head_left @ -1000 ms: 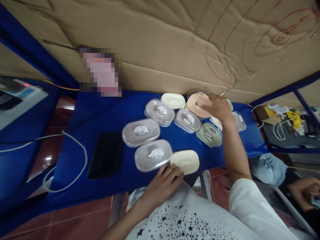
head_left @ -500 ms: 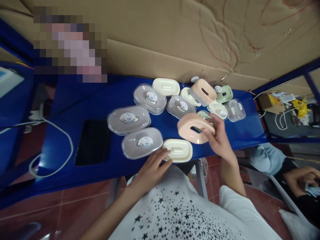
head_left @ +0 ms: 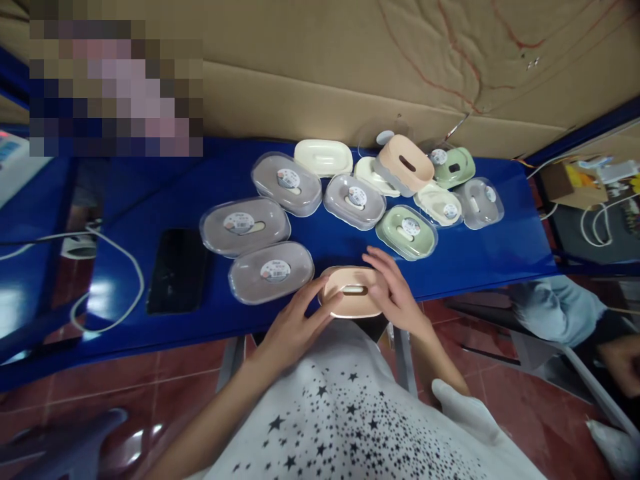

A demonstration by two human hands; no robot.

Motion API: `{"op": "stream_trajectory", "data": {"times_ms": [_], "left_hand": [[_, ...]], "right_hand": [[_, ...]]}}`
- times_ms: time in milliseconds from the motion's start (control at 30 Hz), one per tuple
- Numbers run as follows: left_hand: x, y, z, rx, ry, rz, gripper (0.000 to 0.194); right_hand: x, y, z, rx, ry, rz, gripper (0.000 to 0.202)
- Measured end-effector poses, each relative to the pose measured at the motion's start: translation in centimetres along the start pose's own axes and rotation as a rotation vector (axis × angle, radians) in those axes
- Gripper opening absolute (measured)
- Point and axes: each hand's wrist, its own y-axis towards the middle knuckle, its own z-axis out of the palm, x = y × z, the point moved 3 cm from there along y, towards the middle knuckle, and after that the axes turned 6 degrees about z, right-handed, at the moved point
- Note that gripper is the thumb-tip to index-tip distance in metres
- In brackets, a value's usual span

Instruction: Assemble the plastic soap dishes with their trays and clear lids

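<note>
A peach oval plastic soap dish tray point(head_left: 354, 305) with a long slot lies at the table's front edge, in front of my body. It sits over the cream base, which shows as a pale strip through the slot. My left hand point(head_left: 300, 313) has its fingers and thumb on the tray's left end. At the right end, my right hand point(head_left: 395, 297) grips with the thumb over the top and the fingers along the far side. A covered grey soap dish point(head_left: 271, 272) lies beside my left fingers. Beyond my right hand rests a green soap dish point(head_left: 407, 232) under a clear lid.
More covered grey dishes point(head_left: 245, 227) lie left and behind. A cream base point(head_left: 323, 158), a stack of peach trays point(head_left: 405, 165) and a green tray point(head_left: 455, 167) stand along the cardboard wall point(head_left: 300, 100). A black phone point(head_left: 177, 270) and white cable point(head_left: 135, 267) lie left. Another person sits right.
My right hand has brought the peach tray down and left onto the cream base. My left hand has moved from the base's edge onto the tray's left end. The view has shifted slightly.
</note>
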Motion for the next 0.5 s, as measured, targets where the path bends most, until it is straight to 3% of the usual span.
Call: {"op": "stream_trajectory", "data": {"times_ms": [133,267,400,500], "left_hand": [[-0.2,0.2,-0.3,0.023,0.043,-0.019,0.064],[-0.4,0.4,0.0,0.054,0.057,-0.043,0.07],[-0.5,0.2,0.6,0.052,0.087,-0.047,0.067],[-0.8,0.1,0.9,0.084,0.062,0.045,0.055]], "right_hand": [[-1.0,-2.2,-0.4,-0.007,-0.194,-0.204,0.069],[-1.8,-3.6,0.4,0.036,-0.334,-0.253,0.079],[-1.7,-3.6,0.5,0.1,-0.394,-0.241,0.075],[-1.0,-1.9,-1.4,0.113,-0.401,-0.28,0.068]]}}
